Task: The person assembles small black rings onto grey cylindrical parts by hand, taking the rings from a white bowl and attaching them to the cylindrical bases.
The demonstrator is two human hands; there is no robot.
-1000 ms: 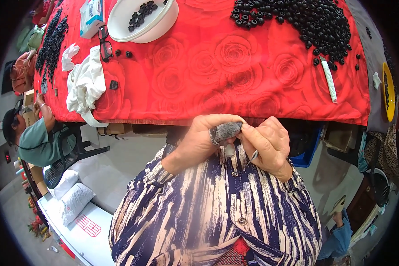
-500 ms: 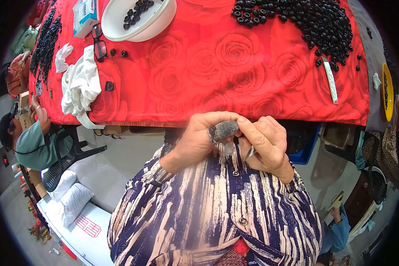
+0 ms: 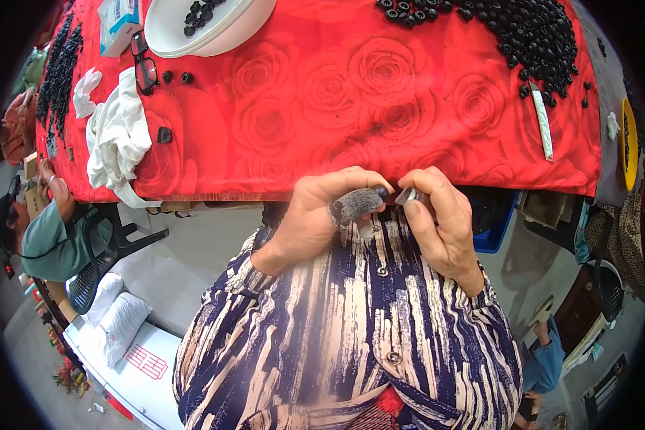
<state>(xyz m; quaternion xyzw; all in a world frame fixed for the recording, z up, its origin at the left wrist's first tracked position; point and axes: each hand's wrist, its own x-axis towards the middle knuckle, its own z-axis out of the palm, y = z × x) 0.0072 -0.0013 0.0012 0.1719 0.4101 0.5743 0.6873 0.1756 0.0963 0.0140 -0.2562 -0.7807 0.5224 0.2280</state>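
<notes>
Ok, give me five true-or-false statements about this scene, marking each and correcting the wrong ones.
1. The bare left hand pinches a small round black piece. True.
2. The bare right hand holds a yellow dish. False: the right hand holds a small shiny metal tool.
3. Black-framed eyeglasses lie on the red rose-patterned tablecloth. True.
4. The round white plastic bowl holds only white cloth. False: the bowl holds small black pieces.
5. The large heap of black pieces lies left of the bowl. False: it lies right of it.
</notes>
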